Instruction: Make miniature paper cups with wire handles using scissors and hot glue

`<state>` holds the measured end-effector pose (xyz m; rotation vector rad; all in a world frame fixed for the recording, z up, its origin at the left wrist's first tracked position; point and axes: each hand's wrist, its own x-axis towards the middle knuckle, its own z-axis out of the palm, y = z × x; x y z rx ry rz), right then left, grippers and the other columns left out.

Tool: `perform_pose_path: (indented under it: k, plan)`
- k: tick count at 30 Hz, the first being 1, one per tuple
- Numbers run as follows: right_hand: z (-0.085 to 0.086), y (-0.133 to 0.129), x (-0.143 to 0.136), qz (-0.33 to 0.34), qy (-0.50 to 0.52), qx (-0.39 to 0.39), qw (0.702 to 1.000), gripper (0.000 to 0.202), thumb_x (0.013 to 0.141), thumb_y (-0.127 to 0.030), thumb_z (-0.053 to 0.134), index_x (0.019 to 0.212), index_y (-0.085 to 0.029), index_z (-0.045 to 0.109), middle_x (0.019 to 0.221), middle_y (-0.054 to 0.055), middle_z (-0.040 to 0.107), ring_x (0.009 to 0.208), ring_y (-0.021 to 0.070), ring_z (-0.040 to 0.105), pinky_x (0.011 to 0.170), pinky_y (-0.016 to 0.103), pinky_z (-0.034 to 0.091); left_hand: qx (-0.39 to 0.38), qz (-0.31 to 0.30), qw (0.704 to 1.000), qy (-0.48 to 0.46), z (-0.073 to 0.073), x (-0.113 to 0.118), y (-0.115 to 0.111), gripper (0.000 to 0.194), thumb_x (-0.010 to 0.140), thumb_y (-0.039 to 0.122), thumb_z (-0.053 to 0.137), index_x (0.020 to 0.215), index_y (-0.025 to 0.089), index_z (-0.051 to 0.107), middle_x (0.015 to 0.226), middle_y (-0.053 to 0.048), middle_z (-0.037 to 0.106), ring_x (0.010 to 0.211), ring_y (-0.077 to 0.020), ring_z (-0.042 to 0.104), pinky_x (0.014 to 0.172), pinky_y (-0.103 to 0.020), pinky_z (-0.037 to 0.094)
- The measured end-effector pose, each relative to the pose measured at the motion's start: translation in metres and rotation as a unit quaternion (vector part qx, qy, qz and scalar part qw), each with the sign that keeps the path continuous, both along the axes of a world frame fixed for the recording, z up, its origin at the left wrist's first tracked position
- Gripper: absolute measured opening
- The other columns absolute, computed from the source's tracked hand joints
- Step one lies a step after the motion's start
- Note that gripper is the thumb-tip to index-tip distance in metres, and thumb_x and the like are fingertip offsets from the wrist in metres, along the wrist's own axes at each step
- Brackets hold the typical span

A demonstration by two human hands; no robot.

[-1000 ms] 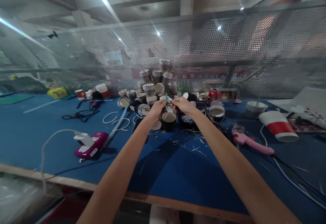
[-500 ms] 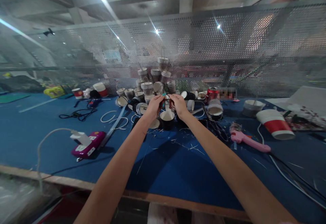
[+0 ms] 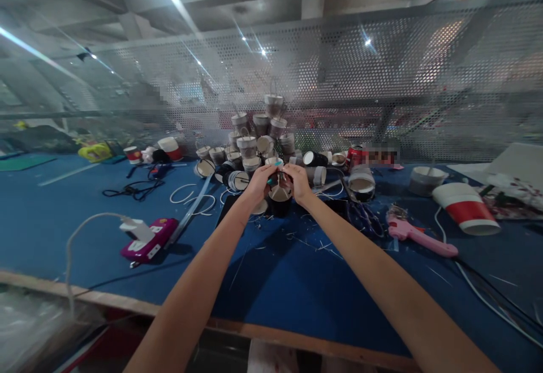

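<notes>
My left hand and my right hand meet just above a small black cup with a pale inside. The fingers of both hands are bent and pinched together. Something small lies between the fingertips, partly dark, with thin pale strands running down into the cup; I cannot make out what it is. A bit of teal shows at my left fingertips. Behind the hands stands a heap of small grey-white cups, several with wire or cord loops. A pale disc lies left of the black cup.
A pink glue gun and a tipped red-and-white paper cup lie at right. At left is a purple power strip with a white plug. A red can stands near the mesh panel. Thin scraps litter the blue tabletop.
Both hands have come down slightly towards the black cup, and pale strands now show between the fingers and its opening. The whole view has shifted a little.
</notes>
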<state>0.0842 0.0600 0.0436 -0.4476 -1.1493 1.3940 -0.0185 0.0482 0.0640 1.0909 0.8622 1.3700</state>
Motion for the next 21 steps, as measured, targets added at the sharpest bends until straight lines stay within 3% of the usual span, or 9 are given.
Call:
perform_pose_path:
  k: [7, 16, 21]
  plan:
    - [-0.009, 0.003, 0.005, 0.024, -0.039, 0.030, 0.999, 0.038, 0.063, -0.045, 0.065, 0.050, -0.021, 0.039, 0.035, -0.009, 0.031, 0.033, 0.0050, 0.024, 0.036, 0.021, 0.020, -0.005, -0.006, 0.998, 0.058, -0.003, -0.006, 0.000, 0.019, 0.067, 0.029, 0.068, 0.064, 0.013, 0.058, 0.051, 0.004, 0.052, 0.044, -0.0057, 0.046, 0.045, -0.017, 0.038]
    - [-0.015, 0.007, 0.016, 0.000, -0.096, 0.068, 0.993, 0.042, 0.063, -0.053, 0.066, 0.056, -0.022, 0.040, 0.037, -0.009, 0.035, 0.033, 0.0055, 0.026, 0.036, 0.022, 0.018, 0.019, -0.008, 0.990, 0.139, -0.005, -0.013, 0.001, 0.025, 0.068, 0.033, 0.067, 0.060, 0.013, 0.055, 0.048, 0.006, 0.044, 0.040, -0.0024, 0.036, 0.039, -0.015, 0.025]
    - [-0.016, 0.006, 0.017, -0.022, -0.117, 0.084, 0.989, 0.044, 0.064, -0.058, 0.063, 0.055, -0.022, 0.040, 0.037, -0.009, 0.033, 0.034, 0.0059, 0.027, 0.036, 0.023, 0.019, 0.024, -0.004, 0.987, 0.157, -0.004, -0.013, 0.000, 0.030, 0.068, 0.038, 0.066, 0.058, 0.014, 0.052, 0.046, 0.006, 0.043, 0.039, -0.0031, 0.036, 0.038, -0.016, 0.025]
